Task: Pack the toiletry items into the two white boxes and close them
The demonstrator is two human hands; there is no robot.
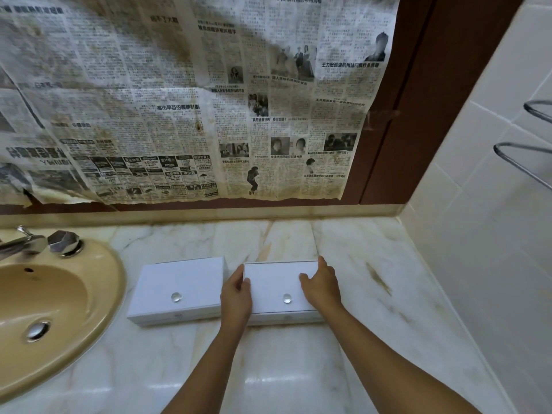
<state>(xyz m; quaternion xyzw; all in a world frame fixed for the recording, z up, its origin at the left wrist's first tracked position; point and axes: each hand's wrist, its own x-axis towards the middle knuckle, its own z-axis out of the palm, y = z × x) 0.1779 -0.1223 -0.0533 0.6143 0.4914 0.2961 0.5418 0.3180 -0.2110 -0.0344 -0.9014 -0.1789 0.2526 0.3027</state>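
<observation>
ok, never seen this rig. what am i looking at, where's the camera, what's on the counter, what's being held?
No robot here: a person works with bare hands. The single picture comes from a wide-angle camera worn on the head, looking forward and down.

On the marble counter stand two white boxes side by side, each lid with a small clear knob. The left box is closed and untouched. The right box is held by both hands: the left hand has its grip on the lid's left edge, the right hand on its right edge. The lid looks almost seated.

A beige sink with a tap sits at left; newspaper covers the wall behind. No loose toiletries are visible.
</observation>
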